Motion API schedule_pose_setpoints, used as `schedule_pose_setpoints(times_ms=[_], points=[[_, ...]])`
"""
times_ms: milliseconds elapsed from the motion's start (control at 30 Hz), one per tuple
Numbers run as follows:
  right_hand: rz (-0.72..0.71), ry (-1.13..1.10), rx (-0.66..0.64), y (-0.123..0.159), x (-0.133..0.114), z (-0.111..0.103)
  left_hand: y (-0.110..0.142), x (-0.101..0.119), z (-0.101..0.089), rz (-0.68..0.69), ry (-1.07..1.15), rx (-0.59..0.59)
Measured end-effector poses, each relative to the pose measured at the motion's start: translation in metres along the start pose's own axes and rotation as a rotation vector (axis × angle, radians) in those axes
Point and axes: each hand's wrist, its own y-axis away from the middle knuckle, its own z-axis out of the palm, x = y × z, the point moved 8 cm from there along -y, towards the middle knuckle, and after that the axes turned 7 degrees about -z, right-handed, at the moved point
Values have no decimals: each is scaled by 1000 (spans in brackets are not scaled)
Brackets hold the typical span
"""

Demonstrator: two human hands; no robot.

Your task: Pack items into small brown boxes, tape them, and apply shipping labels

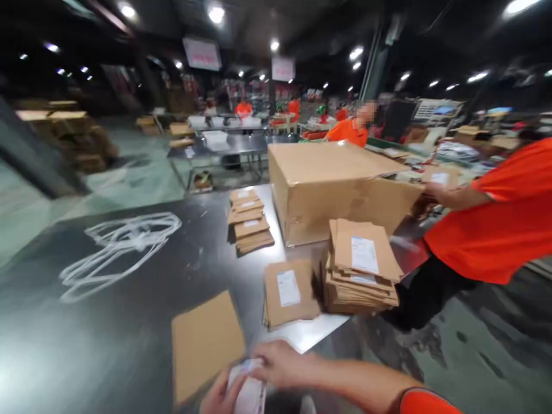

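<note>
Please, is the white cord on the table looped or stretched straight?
Looped: the white cord lies in loose, overlapping loops on the table.

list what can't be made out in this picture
All in the head view:
Left hand's grip: cut off by the bottom edge.
Print on the white papers: blurred, partly under fingers.
Large carton's contents: hidden by its walls and top.
Writing on the hanging sign: too small, blurred.

Ceiling lights point(216, 14) glare beneath a dark roof point(310, 17) in a large work hall, where white signs point(202, 53) hang above rows of metal tables point(241, 144), dark pillars point(375, 60) stand and a scuffed green floor point(133, 135) stretches toward crowded shelving point(254, 89).
</note>
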Motion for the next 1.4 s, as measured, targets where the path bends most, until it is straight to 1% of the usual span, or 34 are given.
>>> schedule_pose_setpoints(times_ms=[33, 67, 100, 133, 200, 233, 267, 300, 333, 367, 400, 433, 467, 533, 600, 633, 700, 767, 900, 1033, 1133, 1200, 1267, 1367, 1400], points=[[7, 90, -18, 3, -6, 1, 5, -13, 3, -66, 28, 0], [-8, 155, -42, 3, -10, 2, 9, -25, 5, -99, 99, 0], [-48, 191, -68, 0, -12, 2, 13, -38, 8, -136, 166, -7], [-74, 218, -91, -6, -9, 1, 16, -53, 13, -175, 218, -41], [-85, 253, -85, -28, 10, -12, 23, -87, 22, -262, 309, -122], [-63, 254, -75, -43, 25, -22, 29, -105, 29, -317, 345, -191], [-47, 252, -49, -62, 40, -34, 37, -122, 36, -367, 363, -270], [0, 248, 70, -81, 55, -53, 45, -136, 43, -398, 349, -351], [30, 239, 169, -101, 68, -69, 52, -146, 48, -383, 291, -408], [22, 226, 199, -122, 77, -75, 56, -152, 51, -325, 207, -436], [2, 210, 194, -142, 83, -75, 57, -153, 52, -246, 121, -439], [-28, 194, 151, -161, 85, -67, 54, -150, 51, -149, 45, -414], [-64, 179, 83, -178, 85, -52, 49, -144, 48, -45, -15, -369], [-117, 165, -62, -204, 82, -16, 33, -127, 39, 145, -89, -258], [-140, 175, -162, -220, 78, 17, 14, -113, 28, 293, -172, -129], [-141, 188, -189, -225, 78, 28, 6, -109, 22, 346, -213, -73], [-148, 211, -222, -234, 77, 41, -8, -108, 16, 384, -260, -17], [-157, 228, -241, -240, 78, 46, -17, -112, 14, 398, -288, -10], [-147, 291, -291, -248, 80, 52, -25, -121, 16, 391, -314, -7], [-151, 364, -334, -249, 78, 67, -35, -120, 20, 394, -320, -23], [-178, 453, -334, -249, 76, 76, -46, -120, 25, 382, -343, -36], [-200, 530, -317, -251, 75, 75, -51, -124, 28, 377, -353, -21], [-164, 609, -249, -253, 76, 65, -53, -129, 31, 388, -362, 7], [-6, 681, 6, -248, 78, 40, -50, -137, 34, 422, -363, 41], [-11, 671, 60, -242, 75, 40, -49, -139, 34, 432, -358, 52]])
